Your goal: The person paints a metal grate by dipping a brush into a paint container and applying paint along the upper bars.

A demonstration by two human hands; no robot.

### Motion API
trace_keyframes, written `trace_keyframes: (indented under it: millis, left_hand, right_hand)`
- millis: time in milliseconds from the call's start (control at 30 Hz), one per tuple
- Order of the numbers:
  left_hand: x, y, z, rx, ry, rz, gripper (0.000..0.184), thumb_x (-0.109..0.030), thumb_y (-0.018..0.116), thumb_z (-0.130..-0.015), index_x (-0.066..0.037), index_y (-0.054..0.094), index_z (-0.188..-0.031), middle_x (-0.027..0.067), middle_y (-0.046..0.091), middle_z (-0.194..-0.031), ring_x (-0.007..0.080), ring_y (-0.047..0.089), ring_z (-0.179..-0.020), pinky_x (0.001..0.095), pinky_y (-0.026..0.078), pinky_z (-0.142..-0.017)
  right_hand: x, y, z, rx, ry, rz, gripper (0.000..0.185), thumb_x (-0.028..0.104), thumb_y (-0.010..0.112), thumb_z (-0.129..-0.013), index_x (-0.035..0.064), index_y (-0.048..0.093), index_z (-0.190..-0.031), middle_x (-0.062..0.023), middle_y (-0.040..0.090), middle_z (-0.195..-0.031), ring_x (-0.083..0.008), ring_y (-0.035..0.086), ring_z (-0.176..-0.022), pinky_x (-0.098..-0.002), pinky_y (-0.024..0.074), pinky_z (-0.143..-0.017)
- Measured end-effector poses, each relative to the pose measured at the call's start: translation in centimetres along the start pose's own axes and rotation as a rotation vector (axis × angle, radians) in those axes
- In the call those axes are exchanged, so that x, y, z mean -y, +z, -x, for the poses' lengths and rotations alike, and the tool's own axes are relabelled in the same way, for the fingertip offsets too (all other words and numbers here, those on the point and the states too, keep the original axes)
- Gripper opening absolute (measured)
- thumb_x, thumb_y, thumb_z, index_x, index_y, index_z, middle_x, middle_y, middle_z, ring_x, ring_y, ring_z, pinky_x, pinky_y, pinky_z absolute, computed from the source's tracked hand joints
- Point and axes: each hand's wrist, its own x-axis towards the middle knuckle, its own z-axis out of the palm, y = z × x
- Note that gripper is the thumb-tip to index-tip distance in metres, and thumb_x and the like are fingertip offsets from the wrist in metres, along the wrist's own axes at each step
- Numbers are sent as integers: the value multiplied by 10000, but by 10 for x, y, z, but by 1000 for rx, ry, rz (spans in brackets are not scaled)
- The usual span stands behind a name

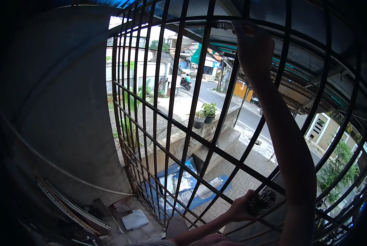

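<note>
My right hand (254,49) is raised high in front of a dark metal bar grille (202,180), its fingers closed on a small paintbrush (221,25). The brush points left, its tip against or very near the upper crossbar; exact contact is hard to see in the shade. Lower down, my left hand (241,208) grips a round container (262,201) from its left side. Glossy dark stuff, like paint, shows inside the container. It is held close to the grille's lower bars.
A grey wall (64,94) stands on the left. Long thin strips (70,205) and a folded white cloth or paper (135,219) lie below it. Beyond the bars are a blue sheet (210,192), potted plants (208,111) and a road (216,98). A roof (306,37) hangs overhead.
</note>
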Motion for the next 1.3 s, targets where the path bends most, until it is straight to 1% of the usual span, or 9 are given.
trace_keyframes:
  millis: [200,300,733,867,933,1067,1133,1167,1300]
  left_hand:
    - [3,1,0,14,-21,-4,884,-335,921,-651,-134,414,-1347,163,669,-1137,353,716,-1026,431,566,-859]
    - [3,0,0,19,-33,-4,877,-332,921,-653,-133,417,-1342,166,666,-1138,352,716,-1028,431,565,-858]
    - [2,1,-1,-3,6,-32,879,-357,914,-657,-114,427,-1348,173,675,-1145,387,717,-1023,456,571,-859]
    - [7,1,-2,7,12,-35,905,-347,921,-640,-115,425,-1360,174,675,-1150,387,713,-1038,462,566,-874]
    - [8,1,-1,-15,25,-26,936,-344,931,-620,-116,421,-1371,177,674,-1162,390,708,-1050,465,560,-885]
    - [6,0,0,7,-11,-36,956,-350,937,-612,-115,414,-1377,175,673,-1165,387,708,-1051,460,561,-883]
    - [4,-1,-1,10,-25,-55,895,-411,941,-648,-116,416,-1310,134,665,-1146,328,710,-1057,428,558,-886]
    - [5,-1,-1,8,-13,-60,890,-404,942,-650,-118,421,-1313,132,666,-1144,324,710,-1055,421,557,-895]
    - [3,-1,-1,1,-10,-41,875,-397,943,-653,-118,436,-1310,130,676,-1142,308,712,-1061,405,557,-902]
  right_hand:
    - [0,-4,11,118,35,25,207,219,711,-942,36,785,-1004,-153,785,-903,-274,769,-780,-372,576,-765]
    - [5,-2,8,-5,29,7,212,227,716,-941,37,785,-1006,-147,787,-920,-273,772,-813,-371,576,-795]
    - [0,10,39,64,-60,23,182,201,717,-948,66,776,-1053,-131,776,-998,-320,757,-881,-417,581,-810]
    - [10,6,36,41,84,-45,193,198,721,-943,57,770,-1065,-137,773,-1014,-316,751,-927,-418,577,-837]
    - [10,11,39,45,-21,-23,189,186,713,-947,54,768,-1072,-140,774,-1007,-333,749,-914,-413,581,-818]
    - [35,-24,36,-24,220,-144,179,182,713,-953,36,761,-1044,-113,785,-898,-172,720,-686,-315,526,-654]
    - [41,-52,26,-178,8,-76,144,180,721,-958,59,770,-1020,-86,791,-862,-101,641,-567,-265,451,-540]
    - [48,-73,26,-150,65,6,156,183,713,-992,82,769,-1098,-79,791,-900,-145,773,-816,-241,578,-673]
    - [38,-114,10,-96,-83,150,112,177,712,-971,104,778,-1026,-58,790,-841,-57,636,-566,-244,435,-515]
